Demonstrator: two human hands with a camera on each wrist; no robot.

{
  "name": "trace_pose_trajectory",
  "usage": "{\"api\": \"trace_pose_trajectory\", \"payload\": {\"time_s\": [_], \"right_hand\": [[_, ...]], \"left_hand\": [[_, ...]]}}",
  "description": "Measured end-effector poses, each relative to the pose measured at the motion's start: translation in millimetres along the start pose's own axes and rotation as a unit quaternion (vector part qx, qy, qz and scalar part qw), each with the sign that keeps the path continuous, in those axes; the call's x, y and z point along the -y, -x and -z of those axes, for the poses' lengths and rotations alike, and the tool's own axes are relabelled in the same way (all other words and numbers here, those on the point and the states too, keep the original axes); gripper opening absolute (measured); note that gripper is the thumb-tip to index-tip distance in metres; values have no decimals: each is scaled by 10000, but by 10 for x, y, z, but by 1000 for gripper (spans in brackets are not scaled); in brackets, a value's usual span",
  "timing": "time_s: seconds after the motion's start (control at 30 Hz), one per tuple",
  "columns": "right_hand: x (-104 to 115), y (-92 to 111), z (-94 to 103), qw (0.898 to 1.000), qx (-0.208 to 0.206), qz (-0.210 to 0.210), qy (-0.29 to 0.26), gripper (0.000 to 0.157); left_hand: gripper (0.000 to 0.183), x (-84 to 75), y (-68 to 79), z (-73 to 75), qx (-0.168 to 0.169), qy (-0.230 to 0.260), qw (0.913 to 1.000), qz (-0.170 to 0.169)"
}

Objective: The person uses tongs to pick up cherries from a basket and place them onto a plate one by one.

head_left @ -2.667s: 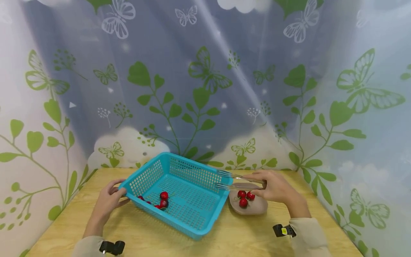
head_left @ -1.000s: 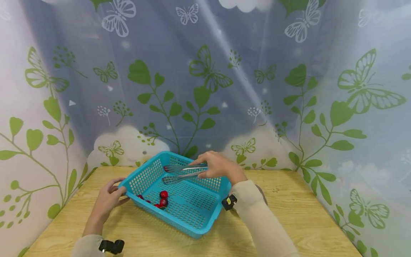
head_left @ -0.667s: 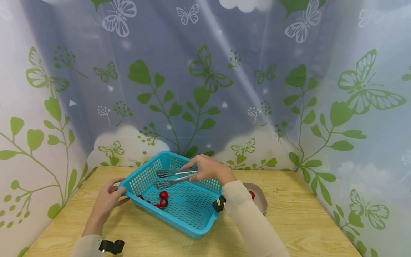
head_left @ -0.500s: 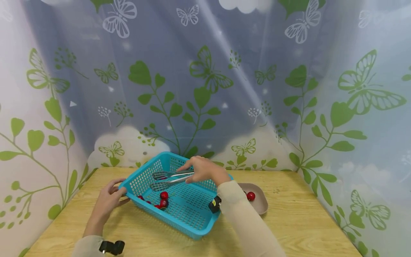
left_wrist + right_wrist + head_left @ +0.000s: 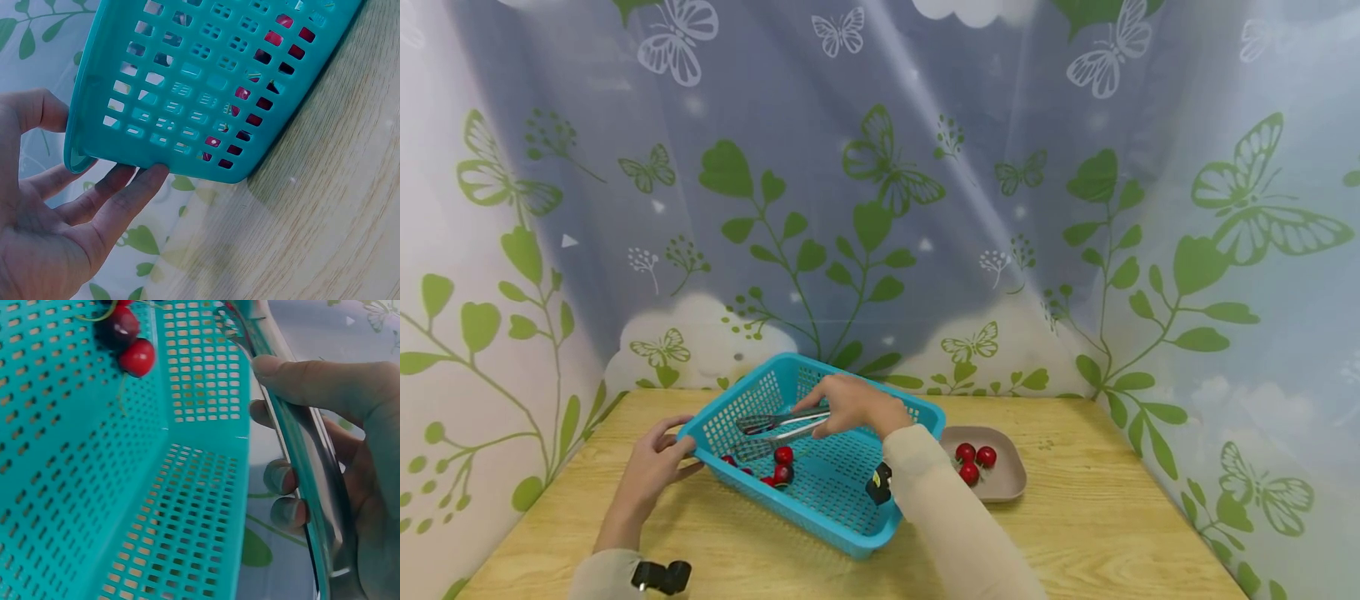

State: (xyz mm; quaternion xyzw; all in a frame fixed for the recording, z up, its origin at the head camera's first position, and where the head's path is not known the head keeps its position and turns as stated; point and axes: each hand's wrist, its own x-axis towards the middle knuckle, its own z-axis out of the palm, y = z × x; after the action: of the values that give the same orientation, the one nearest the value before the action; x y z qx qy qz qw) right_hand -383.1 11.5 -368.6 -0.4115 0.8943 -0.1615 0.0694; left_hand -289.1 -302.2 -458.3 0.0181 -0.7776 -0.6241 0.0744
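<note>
My left hand (image 5: 651, 467) grips the left corner of a blue perforated plastic basket (image 5: 857, 542). In the left wrist view, its thumb lies at the rim and its fingers touch the wall. My right hand (image 5: 853, 404) holds metal tongs (image 5: 801, 429) with slotted ends, low over the basket's left part. A dark red cherry (image 5: 763, 430) shows at the tong ends; whether they pinch it is hard to tell. Several cherries (image 5: 783, 455) lie on the basket floor, near its left front wall. The right wrist view shows the thumb and fingers around the tongs (image 5: 315, 469).
To the basket's right, a shallow beige dish (image 5: 1011, 492) holds three red cherries (image 5: 969, 473) with stems. Everything stands on a light wooden table (image 5: 1090, 517). Behind it hangs a patterned curtain (image 5: 970, 275) with leaves and butterflies.
My right hand has carried the tongs leftward from beside the dish into the basket, lowering them toward its left end. A cherry shows at their ends. The left hand and basket stay put.
</note>
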Motion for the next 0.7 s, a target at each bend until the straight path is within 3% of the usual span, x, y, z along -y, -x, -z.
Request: {"api": "trace_pose_trajectory", "payload": {"time_s": [0.33, 0.7], "right_hand": [[-20, -98, -283, 9985, -270, 33, 472, 45], [47, -177, -399, 9916, -321, 40, 1250, 45]], "left_hand": [[52, -8, 10, -1, -1, 14, 10000, 10], [52, -29, 8, -2, -29, -49, 10000, -23]]}}
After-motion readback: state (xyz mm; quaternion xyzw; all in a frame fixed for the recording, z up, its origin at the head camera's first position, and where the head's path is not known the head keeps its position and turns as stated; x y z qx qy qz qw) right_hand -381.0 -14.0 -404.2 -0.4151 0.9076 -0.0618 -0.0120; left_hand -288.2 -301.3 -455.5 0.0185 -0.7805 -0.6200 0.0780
